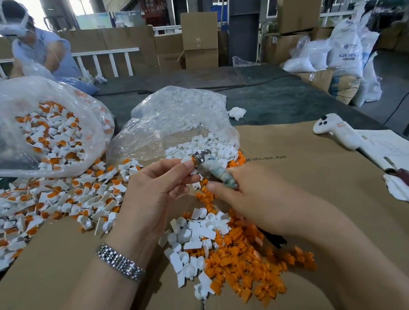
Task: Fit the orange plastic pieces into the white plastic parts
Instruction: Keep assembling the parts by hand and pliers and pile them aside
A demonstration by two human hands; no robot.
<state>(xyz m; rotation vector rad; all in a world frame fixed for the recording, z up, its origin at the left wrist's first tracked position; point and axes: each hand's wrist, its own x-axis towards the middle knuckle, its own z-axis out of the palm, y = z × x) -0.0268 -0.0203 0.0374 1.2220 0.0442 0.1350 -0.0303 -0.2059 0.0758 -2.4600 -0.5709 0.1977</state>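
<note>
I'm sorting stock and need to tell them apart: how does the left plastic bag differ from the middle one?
The left plastic bag holds white parts with orange pieces in them; the middle plastic bag holds only white parts. The left bag looks bigger and fuller. Both are clear, lie open on the table and spill parts onto cardboard.

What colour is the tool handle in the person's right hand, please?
The handle is wrapped in mottled pale green and white, seen in the head view, held by the right hand.
</note>
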